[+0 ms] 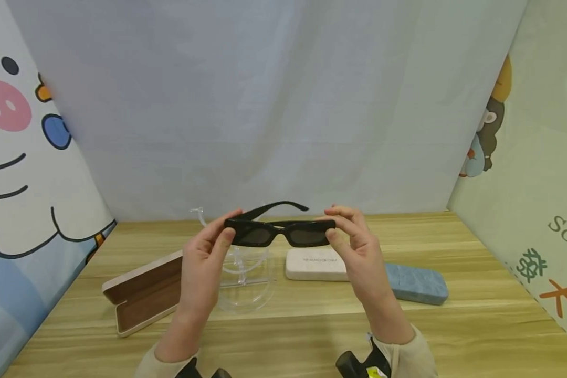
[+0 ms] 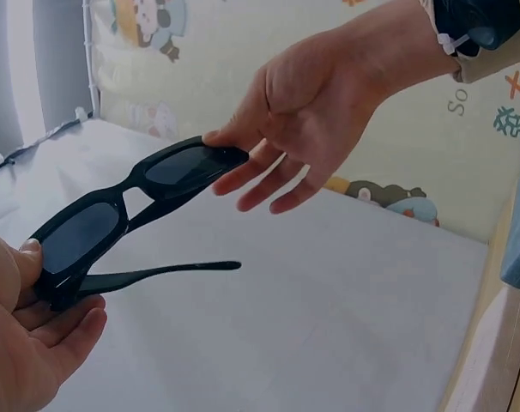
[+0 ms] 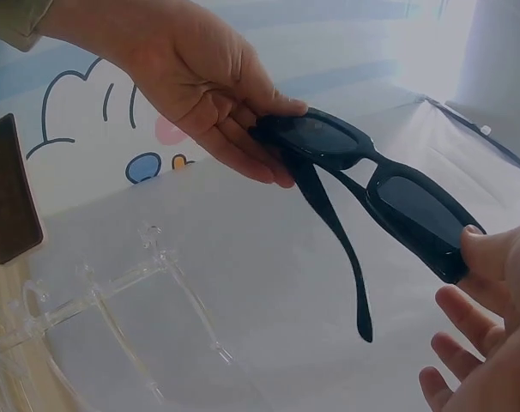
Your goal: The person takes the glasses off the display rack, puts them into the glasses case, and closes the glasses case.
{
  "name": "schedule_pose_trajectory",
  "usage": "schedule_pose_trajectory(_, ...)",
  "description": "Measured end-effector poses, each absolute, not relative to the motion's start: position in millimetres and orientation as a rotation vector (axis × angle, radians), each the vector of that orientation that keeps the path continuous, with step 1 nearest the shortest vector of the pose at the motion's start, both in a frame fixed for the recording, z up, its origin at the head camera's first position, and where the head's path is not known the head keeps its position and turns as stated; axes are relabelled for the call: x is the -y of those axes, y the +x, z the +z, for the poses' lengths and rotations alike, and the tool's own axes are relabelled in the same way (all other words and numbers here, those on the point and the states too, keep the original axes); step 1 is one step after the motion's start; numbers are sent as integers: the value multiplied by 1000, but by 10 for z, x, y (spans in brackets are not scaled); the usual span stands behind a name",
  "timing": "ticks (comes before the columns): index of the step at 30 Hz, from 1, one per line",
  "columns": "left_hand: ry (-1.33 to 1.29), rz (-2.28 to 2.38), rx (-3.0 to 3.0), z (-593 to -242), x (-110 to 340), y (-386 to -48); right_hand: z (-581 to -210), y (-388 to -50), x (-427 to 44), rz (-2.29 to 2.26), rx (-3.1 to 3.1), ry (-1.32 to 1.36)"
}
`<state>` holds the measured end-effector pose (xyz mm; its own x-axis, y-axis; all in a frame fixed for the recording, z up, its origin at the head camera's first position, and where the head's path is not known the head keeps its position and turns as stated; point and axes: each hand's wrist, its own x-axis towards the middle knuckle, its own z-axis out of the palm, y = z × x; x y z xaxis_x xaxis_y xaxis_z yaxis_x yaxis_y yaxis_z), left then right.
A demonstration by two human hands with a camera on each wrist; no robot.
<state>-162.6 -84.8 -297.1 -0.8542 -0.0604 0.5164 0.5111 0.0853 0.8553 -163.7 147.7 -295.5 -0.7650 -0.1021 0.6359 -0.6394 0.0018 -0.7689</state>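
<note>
Both hands hold a pair of black sunglasses [image 1: 282,233] level above the table, lenses facing the head camera. My left hand [image 1: 203,262] pinches the left end of the frame between thumb and fingers. At the other end, my right hand [image 1: 365,257] pinches the corner, its remaining fingers spread loosely in the left wrist view. The left temple arm [image 3: 337,227] is swung out behind the frame, while the other lies close behind the lenses. Beneath the glasses stands a clear plastic display stand [image 1: 243,281], partly hidden by the left hand.
On the table [image 1: 283,341], an open glasses case [image 1: 146,296] with brown lining lies at left, partly behind the left forearm. A white case [image 1: 314,265] and a blue case [image 1: 420,284] lie closed at right. A pale curtain [image 1: 264,105] hangs behind.
</note>
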Motion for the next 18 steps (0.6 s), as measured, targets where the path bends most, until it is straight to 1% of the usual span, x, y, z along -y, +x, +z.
schedule_pose_trajectory(8, -487, -1959, 1845, -2931, 785, -1587, -2965, -1647, -1504, 1915, 1849, 790)
schedule_pose_trajectory(13, -510, -1950, 1841, -2914, 798, -1570, -2957, -1652, -1506, 1961, 1810, 842)
schedule_pose_trajectory(18, -505, -1946, 1883, -2921, 851, -1556, -2963, -1652, -1478, 2049, 1815, 795)
